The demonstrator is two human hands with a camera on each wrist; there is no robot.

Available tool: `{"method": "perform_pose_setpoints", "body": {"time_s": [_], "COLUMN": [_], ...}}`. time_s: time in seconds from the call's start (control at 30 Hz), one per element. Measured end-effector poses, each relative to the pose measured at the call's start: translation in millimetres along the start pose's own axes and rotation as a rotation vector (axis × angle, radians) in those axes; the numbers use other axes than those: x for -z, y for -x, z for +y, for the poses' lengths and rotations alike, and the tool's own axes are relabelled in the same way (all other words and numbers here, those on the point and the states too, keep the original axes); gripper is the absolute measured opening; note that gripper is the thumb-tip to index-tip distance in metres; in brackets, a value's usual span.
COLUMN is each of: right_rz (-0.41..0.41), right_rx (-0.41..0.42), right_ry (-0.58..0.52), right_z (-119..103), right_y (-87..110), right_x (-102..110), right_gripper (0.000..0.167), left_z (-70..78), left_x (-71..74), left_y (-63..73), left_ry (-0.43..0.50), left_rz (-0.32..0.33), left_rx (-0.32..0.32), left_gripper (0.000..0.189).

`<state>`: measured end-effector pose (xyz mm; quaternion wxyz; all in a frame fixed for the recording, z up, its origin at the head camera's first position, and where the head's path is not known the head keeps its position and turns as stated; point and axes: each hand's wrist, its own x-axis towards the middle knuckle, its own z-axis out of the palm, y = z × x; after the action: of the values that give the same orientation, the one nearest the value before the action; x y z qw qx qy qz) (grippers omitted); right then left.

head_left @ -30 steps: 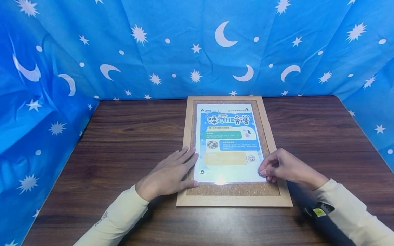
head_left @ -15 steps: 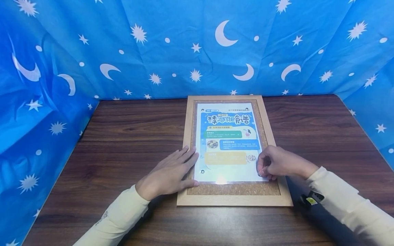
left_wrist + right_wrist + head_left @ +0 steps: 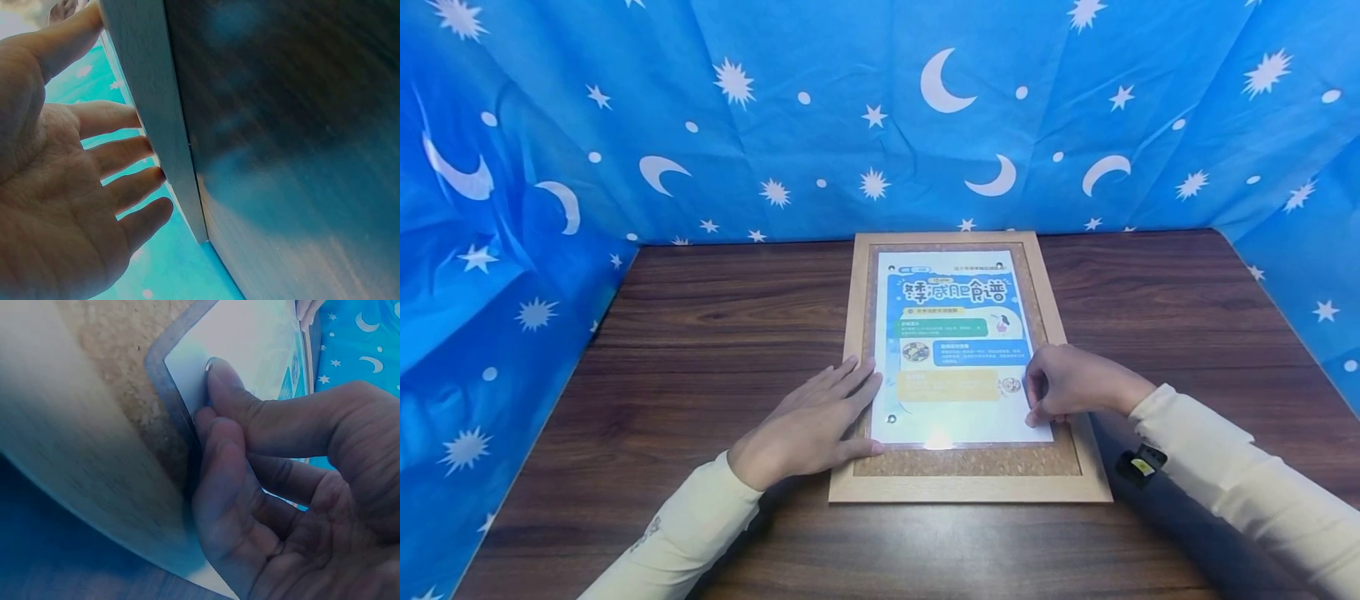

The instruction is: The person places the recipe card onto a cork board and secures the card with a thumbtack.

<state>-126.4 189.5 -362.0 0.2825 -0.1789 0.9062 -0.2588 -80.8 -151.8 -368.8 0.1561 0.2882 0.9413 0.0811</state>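
A printed laminated sheet [image 3: 958, 379] with blue, green and yellow blocks lies on a cork board [image 3: 977, 463] in a pale wooden frame [image 3: 970, 490]. Round thumbtacks show at its lower left [image 3: 891, 419], upper left and upper right corners. My left hand [image 3: 816, 425] rests spread along the board's left side, fingertips on the frame and thumb by the sheet's lower left corner. With curled fingers, my right hand [image 3: 1082, 380] is at the lower right corner. Its thumb tip presses on the sheet over a small shiny thumbtack [image 3: 209, 364], mostly hidden by the thumb.
The board lies on a dark wood-grain table [image 3: 737, 292], its far edge close to a blue cloth [image 3: 850, 108] printed with moons and stars. The same cloth hangs at both sides. A dark device [image 3: 1142, 465] is strapped under the right wrist.
My right hand has shifted slightly left and up, its wrist turning and forearm moving inward, while the fingertips stay at the lower right corner. The left hand and board stay in place.
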Motion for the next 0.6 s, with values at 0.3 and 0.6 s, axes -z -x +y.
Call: {"method": "perform_pose_setpoints", "body": {"time_s": [0.3, 0.6], "right_rz": [0.021, 0.063], "right_rx": [-0.028, 0.049], "right_ry": [0.077, 0.047], "right_z": [-4.5, -2.9], "right_y": [-1.0, 12.9], "right_x": [-1.8, -1.2], "right_gripper": [0.021, 0.022], "left_z": [-0.2, -2.3], "left_x": [0.1, -1.9], "left_y": [0.3, 2.9], "left_ry": [-0.001, 0.048], "left_rz": [0.005, 0.049], "left_rx": [-0.001, -0.001], "left_gripper": [0.085, 0.081]}}
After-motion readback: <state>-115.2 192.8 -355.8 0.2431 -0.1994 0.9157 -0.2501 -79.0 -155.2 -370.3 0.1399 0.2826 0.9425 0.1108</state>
